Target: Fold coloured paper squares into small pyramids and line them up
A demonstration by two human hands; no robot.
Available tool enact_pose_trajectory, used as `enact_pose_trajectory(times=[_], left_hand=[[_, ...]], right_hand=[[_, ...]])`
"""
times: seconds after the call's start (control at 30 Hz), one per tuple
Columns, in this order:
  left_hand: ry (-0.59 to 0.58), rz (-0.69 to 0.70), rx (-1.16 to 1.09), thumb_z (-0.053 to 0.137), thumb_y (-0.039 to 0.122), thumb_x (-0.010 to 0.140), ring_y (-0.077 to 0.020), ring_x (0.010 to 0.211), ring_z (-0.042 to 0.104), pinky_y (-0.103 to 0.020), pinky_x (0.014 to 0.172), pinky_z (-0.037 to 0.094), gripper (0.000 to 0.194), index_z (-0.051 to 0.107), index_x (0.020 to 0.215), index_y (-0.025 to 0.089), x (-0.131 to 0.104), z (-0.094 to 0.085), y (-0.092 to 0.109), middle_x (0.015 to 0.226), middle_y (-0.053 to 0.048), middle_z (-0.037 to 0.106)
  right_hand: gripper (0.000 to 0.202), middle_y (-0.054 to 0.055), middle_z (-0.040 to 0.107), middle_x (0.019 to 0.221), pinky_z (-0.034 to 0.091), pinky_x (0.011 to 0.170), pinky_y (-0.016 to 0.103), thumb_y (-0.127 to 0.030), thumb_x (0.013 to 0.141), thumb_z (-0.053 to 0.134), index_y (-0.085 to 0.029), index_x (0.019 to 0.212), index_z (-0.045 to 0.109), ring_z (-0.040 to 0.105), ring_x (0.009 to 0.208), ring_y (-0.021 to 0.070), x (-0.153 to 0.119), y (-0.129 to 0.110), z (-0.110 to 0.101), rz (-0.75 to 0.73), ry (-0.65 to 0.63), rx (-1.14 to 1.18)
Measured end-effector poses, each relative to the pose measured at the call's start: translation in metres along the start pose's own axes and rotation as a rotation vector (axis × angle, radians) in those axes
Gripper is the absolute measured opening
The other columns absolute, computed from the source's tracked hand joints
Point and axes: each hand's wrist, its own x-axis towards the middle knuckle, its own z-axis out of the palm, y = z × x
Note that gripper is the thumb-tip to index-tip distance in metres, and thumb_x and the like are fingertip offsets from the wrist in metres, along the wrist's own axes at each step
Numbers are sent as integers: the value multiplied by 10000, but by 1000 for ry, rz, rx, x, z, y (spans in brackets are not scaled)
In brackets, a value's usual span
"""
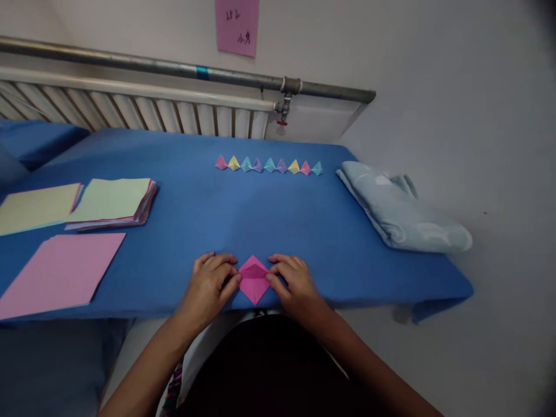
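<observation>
A bright pink origami paper, folded into a diamond with an open flap across its upper part, lies on the blue cloth near the table's front edge. My left hand pinches its left corner between thumb and fingers. At the opposite corner, the thumb and fingers of my right hand grip the paper too. Farther back, several small folded paper pieces in pink, yellow, teal and purple stand in a row.
Stacks of coloured paper lie at the left: a green-topped stack, a yellow-topped one and a pink-topped one. A folded pale blanket rests at the right. Behind the table are a radiator and a metal pipe.
</observation>
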Motion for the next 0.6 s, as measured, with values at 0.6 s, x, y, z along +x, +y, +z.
enact_pose_trajectory(times=[0.6], left_hand=[[-35, -103, 44, 483, 299, 899, -233, 953, 583, -475, 909, 359, 210, 599, 758, 195, 5, 2, 3, 1003, -63, 652]], right_hand=[[149, 83, 639, 1058, 418, 835, 412, -209, 865, 552, -196, 718, 545, 572, 957, 228, 3, -3, -1, 38, 50, -34]])
